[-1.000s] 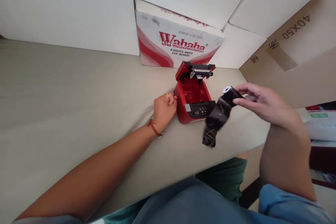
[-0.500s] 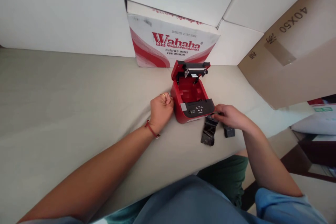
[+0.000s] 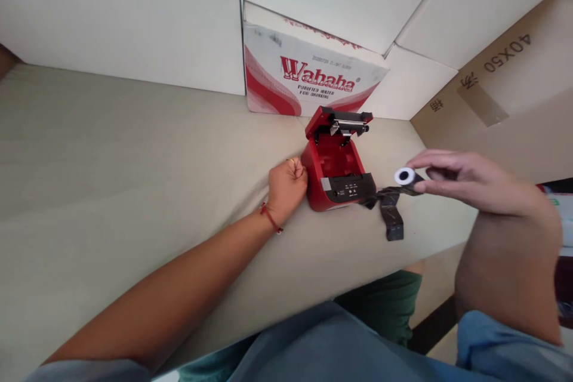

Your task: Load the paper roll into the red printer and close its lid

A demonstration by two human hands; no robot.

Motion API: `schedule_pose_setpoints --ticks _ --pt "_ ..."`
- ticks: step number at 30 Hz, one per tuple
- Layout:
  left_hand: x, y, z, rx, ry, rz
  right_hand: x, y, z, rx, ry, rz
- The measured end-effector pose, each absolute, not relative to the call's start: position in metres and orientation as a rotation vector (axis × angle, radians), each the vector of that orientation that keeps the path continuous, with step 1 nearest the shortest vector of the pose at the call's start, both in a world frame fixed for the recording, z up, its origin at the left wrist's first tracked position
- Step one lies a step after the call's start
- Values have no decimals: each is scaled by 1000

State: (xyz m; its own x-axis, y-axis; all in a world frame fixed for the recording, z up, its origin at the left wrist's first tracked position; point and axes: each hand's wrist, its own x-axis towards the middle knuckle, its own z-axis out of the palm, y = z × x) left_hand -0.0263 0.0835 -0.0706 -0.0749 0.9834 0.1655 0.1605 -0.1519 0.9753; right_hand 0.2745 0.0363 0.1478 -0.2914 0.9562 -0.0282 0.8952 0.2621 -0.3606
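A small red and black label printer (image 3: 316,194) sits on the table with its lid (image 3: 344,119) raised and its red inner bay showing. Against its left side rests my left hand (image 3: 289,188), curled into a fist, a red cord bracelet at the wrist. To the right of the printer, my right hand (image 3: 452,176) grips a small paper roll (image 3: 405,176) between thumb and fingers, above the table. One end of the roll is white with a dark centre; its side looks black. A creased black strip (image 3: 393,221) lies on the table between the roll and the printer's front corner.
Behind the printer stands a Wahaha water carton (image 3: 313,86) among stacked white boxes (image 3: 134,18). A big brown carton (image 3: 514,95) is at the right. The table's front edge runs close to my body.
My right hand has moved to the right and up from the printer's front corner, lifting the roll. The black strip has been drawn rightwards. My left fist stays against the printer.
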Motion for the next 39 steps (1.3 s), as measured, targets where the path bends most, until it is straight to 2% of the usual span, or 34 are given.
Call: schedule_pose_setpoints --ticks 2,7,10,13,17,22,28,33,36,39 --pt "-26 82 -70 1420 1321 1397 245 54 139 -1666 -2509 588" --pt "-22 59 -63 1897 1189 1871 172 88 85 -1804 -2658 86" --pt "-15 37 -56 2301 934 1940 152 94 71 -1934 -2700 -54" --pt "-9 21 -52 2466 815 1971 150 98 69 -1884 -2750 -35" --pt "-6 17 -51 2369 879 2097 155 107 62 -1708 -2766 78" --pt "-6 24 -51 2244 1158 1947 158 117 51 -1626 -2726 159" --pt "-10 26 -48 2455 1002 1720 156 129 45 -1684 -2705 167" --pt "-14 24 -42 2583 933 1724 173 114 57 -1416 -2614 434" --pt "-14 22 -40 2629 923 1721 195 96 69 -1324 -2306 653" --pt "-14 20 -39 2659 924 1698 215 96 71 -1358 -1801 547"
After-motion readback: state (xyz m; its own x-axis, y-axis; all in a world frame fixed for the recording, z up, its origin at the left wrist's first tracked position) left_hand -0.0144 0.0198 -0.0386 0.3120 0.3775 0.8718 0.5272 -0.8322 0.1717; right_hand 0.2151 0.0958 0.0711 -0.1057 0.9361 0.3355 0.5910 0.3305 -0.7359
